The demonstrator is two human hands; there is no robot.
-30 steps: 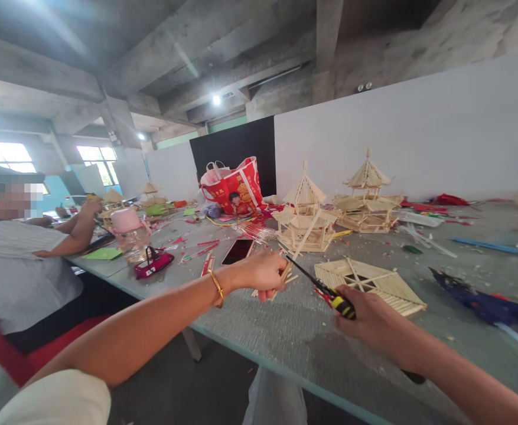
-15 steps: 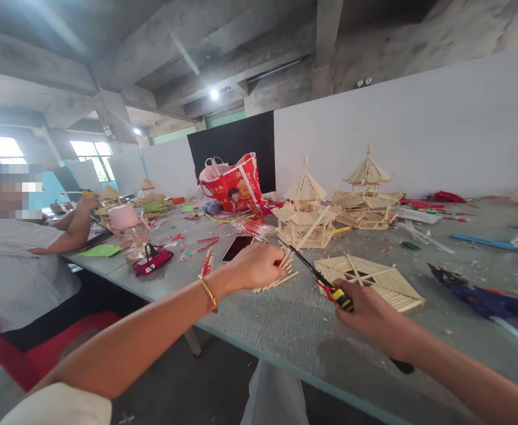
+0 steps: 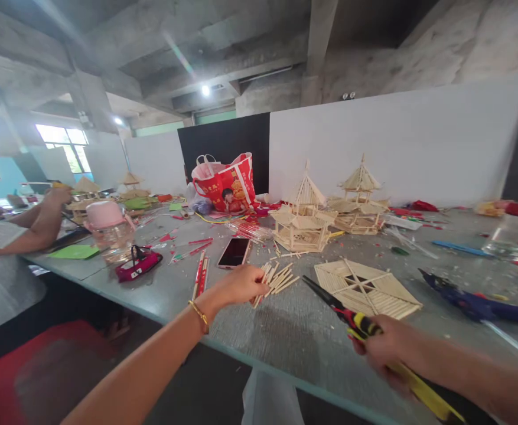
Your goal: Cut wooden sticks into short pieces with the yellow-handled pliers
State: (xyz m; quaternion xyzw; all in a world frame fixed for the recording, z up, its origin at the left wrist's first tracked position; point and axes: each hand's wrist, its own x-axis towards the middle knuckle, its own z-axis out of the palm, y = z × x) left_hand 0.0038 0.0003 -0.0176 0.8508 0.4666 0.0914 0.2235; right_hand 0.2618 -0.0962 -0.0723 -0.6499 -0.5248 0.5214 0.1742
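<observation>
My left hand (image 3: 246,282) is closed at the near edge of a small pile of short wooden sticks (image 3: 280,277), with some stick ends at its fingertips. My right hand (image 3: 387,342) grips a pair of shears (image 3: 351,319) with long dark narrow blades and yellow-and-black handles. The blade tips point toward the stick pile and are apart from it. Beside them lies a flat hexagonal stick panel (image 3: 374,298) with spokes over a dark centre opening. Behind the sticks stands a small stick pagoda (image 3: 305,227), upright.
Another pagoda (image 3: 360,203), a phone (image 3: 234,252), red-wrapped sticks (image 3: 201,274) and a red bag (image 3: 230,186) are on the table. At right lies a dark blue glue gun (image 3: 475,301) near a clear jar (image 3: 515,230). A pink-lidded bottle (image 3: 108,230) and a co-worker's arm (image 3: 32,221) are left.
My left hand has moved slightly down and left at the pile. The shears have moved right and down, away from it. A long stick leaning before the pagoda no longer shows there.
</observation>
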